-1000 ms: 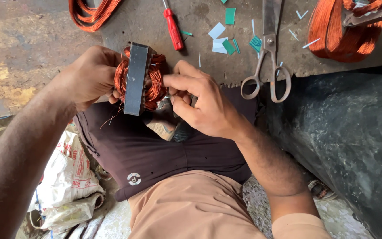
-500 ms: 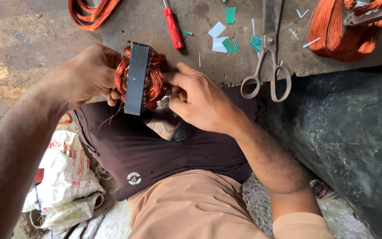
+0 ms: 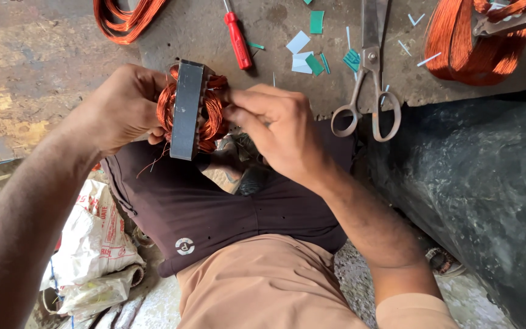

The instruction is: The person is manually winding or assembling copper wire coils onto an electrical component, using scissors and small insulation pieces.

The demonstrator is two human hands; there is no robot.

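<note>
A motor stator, a grey metal ring wound with copper wire, is held on edge above my lap. My left hand grips it from the left side. My right hand presses its fingertips against the copper windings on the right side, thumb and forefinger pinched close together there. Loose thin copper strands hang below the stator. Whether the right fingers pinch a wire or something else is hidden.
Ahead lies a worn bench with a red-handled screwdriver, steel scissors, green and white paper scraps, and copper wire coils at far left and far right. A dark bulky surface fills the right; crumpled bags lie lower left.
My right hand has shifted its fingers slightly up along the windings; the stator stays nearly in place in my left hand.
</note>
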